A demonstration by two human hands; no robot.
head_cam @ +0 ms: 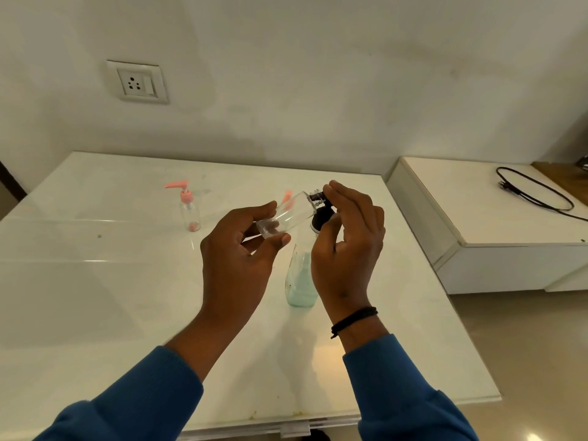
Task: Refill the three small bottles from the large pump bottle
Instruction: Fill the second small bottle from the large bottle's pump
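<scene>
My left hand (238, 249) grips a small clear bottle (288, 214) near its base and holds it tilted above the white table (95, 281), neck pointing right. My right hand (346, 246) pinches the black nozzle of the large pump bottle (300, 281) against the small bottle's open neck. The large bottle stands on the table and holds pale green liquid in its lower part; its black pump head is partly hidden by my right hand. A second small bottle (190, 208) with a pink pump stands upright at the left. A pink pump tip (287, 197) shows behind the held bottle.
A wall socket (137, 81) sits on the wall behind the table. To the right stands a lower white unit (477, 218) with a black cable (534, 192) lying on it. The table's front edge runs close to my sleeves.
</scene>
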